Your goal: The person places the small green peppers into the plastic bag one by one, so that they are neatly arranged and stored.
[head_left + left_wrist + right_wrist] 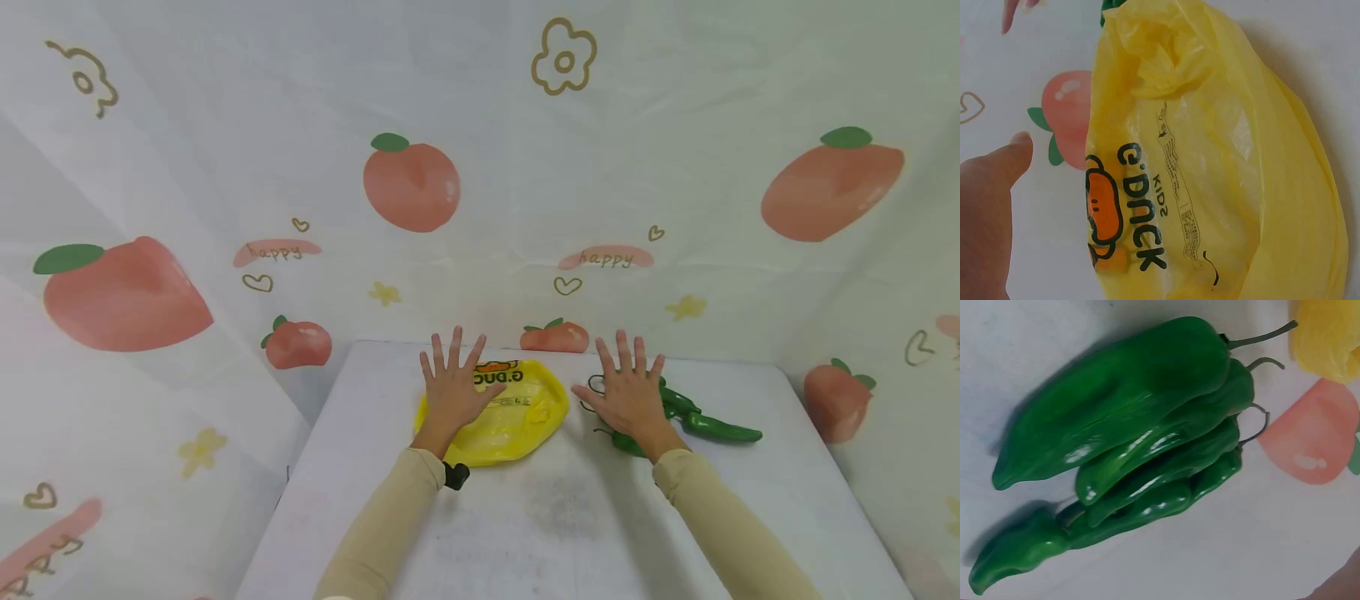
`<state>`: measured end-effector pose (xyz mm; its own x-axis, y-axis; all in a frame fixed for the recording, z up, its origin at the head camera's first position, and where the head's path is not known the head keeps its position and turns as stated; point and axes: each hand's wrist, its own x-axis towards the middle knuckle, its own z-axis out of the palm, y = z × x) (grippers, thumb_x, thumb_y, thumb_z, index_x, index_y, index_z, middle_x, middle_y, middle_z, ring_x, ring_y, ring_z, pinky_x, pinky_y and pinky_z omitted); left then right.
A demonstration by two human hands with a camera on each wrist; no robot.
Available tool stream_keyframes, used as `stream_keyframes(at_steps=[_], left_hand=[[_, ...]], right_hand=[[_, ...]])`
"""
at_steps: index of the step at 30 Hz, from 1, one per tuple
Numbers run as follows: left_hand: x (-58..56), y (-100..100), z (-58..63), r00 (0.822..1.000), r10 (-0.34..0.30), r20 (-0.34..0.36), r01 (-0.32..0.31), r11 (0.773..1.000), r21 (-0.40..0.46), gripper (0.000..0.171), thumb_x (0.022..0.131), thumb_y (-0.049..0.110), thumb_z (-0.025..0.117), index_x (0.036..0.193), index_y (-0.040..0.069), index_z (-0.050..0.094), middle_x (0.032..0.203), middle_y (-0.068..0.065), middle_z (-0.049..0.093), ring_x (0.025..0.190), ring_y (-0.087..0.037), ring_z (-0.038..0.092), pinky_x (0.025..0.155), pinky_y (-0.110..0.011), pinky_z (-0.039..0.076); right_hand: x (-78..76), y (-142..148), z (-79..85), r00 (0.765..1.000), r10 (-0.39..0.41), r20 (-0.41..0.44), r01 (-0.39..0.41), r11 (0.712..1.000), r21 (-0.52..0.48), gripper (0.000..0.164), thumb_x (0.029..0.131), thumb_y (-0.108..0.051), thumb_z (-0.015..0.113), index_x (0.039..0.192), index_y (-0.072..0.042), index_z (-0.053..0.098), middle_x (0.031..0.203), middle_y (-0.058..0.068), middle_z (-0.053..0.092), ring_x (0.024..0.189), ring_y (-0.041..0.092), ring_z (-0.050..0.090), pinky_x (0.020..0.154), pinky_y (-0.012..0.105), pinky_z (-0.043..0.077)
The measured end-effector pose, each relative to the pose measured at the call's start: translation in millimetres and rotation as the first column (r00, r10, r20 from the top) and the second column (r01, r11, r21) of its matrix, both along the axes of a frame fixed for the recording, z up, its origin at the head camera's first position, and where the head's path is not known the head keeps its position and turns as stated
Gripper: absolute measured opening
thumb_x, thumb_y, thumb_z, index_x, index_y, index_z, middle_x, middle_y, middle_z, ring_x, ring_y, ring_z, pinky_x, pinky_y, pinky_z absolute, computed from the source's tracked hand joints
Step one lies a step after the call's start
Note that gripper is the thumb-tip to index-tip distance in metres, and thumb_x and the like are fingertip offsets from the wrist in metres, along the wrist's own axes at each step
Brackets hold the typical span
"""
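Note:
A yellow plastic bag (pixel 517 425) with a duck print lies flat on the table, and my left hand (pixel 452 396) hovers over its left side with fingers spread. In the left wrist view the bag (pixel 1210 156) shows its lettering and a bunched part at the top; the thumb (pixel 997 175) stays apart from it. Several green peppers (pixel 720 427) lie in a group to the right. Above them is my right hand (pixel 630 400), fingers straight and fanned out, holding nothing. The right wrist view shows the peppers (pixel 1122 406) side by side, stems toward the bag.
The white table (pixel 540 533) runs back to a pale fabric backdrop (pixel 480 283) printed with peaches, hearts and flowers. Similar fabric hangs at the left and right sides. A black item (pixel 456 476) sits at the left wrist.

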<state>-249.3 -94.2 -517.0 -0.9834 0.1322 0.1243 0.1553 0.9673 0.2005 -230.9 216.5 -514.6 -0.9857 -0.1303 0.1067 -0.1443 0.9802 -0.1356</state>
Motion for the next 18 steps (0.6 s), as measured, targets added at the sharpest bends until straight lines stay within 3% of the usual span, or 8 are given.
stream_keyframes(at_steps=[8, 14, 18], left_hand=[[-1.3, -10, -5.7, 1.000, 0.019, -0.007, -0.019, 0.999, 0.030, 0.098, 0.087, 0.077, 0.054, 0.164, 0.042, 0.005, 0.174, -0.004, -0.008, 0.158, -0.042, -0.016, 0.124, -0.067, 0.000], [-1.4, -20, -9.2, 0.999, 0.037, 0.016, -0.037, 0.998, 0.050, 0.097, 0.089, 0.075, 0.054, 0.164, 0.041, 0.002, 0.174, -0.005, -0.008, 0.158, -0.044, -0.011, 0.125, -0.066, 0.003], [-0.6, -27, -12.1, 0.998, 0.046, 0.037, -0.050, 0.991, 0.125, 0.097, 0.090, 0.067, 0.059, 0.164, 0.039, 0.004, 0.174, -0.007, -0.005, 0.158, -0.045, -0.007, 0.125, -0.066, 0.006]], right_hand=[[6.8, 11, -4.1, 1.000, -0.005, 0.006, 0.005, 1.000, -0.021, 0.101, 0.092, -0.073, 0.050, 0.165, -0.015, 0.011, 0.171, 0.022, -0.002, 0.155, 0.053, 0.000, 0.119, 0.076, 0.003], [12.7, 20, -5.7, 1.000, 0.013, -0.006, -0.013, 1.000, -0.024, 0.100, 0.092, -0.071, 0.053, 0.165, -0.013, 0.014, 0.171, 0.023, 0.003, 0.154, 0.054, 0.005, 0.118, 0.076, 0.007], [16.3, 26, -9.1, 1.000, 0.025, 0.003, -0.025, 0.999, -0.032, 0.098, 0.093, -0.066, 0.056, 0.164, -0.012, 0.016, 0.171, 0.024, 0.004, 0.153, 0.055, 0.006, 0.118, 0.076, 0.008]])
